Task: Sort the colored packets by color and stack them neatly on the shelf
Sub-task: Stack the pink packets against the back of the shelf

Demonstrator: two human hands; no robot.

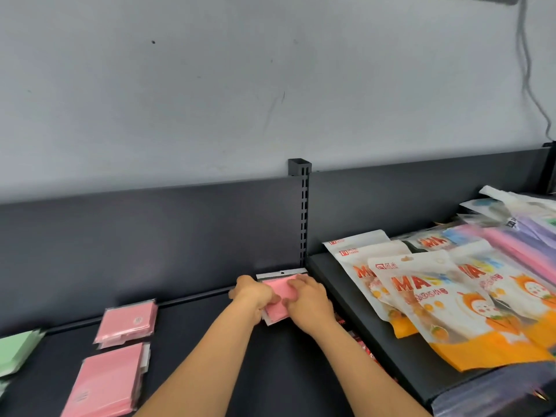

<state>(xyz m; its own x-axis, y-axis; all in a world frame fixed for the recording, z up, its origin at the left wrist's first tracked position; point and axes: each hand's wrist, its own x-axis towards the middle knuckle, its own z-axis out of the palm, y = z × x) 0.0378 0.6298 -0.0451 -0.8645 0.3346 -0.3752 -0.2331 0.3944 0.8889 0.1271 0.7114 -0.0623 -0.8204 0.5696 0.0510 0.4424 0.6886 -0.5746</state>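
Note:
Both my hands rest on a stack of pink packets (281,291) at the back right corner of the dark shelf (228,356). My left hand (251,291) grips its left edge. My right hand (308,302) presses on its right side. The hands hide much of that stack; its clear top strip shows behind them. Two more pink stacks lie to the left, one (128,322) further back and one (108,383) nearer me. A green stack (16,350) sits at the far left edge.
A slotted upright post (304,218) divides the shelf bays. The right, higher shelf (361,314) holds white and orange snack bags (436,308) and pink and purple packets (517,245). A dark back panel (150,242) runs behind. A cable (529,70) hangs on the wall.

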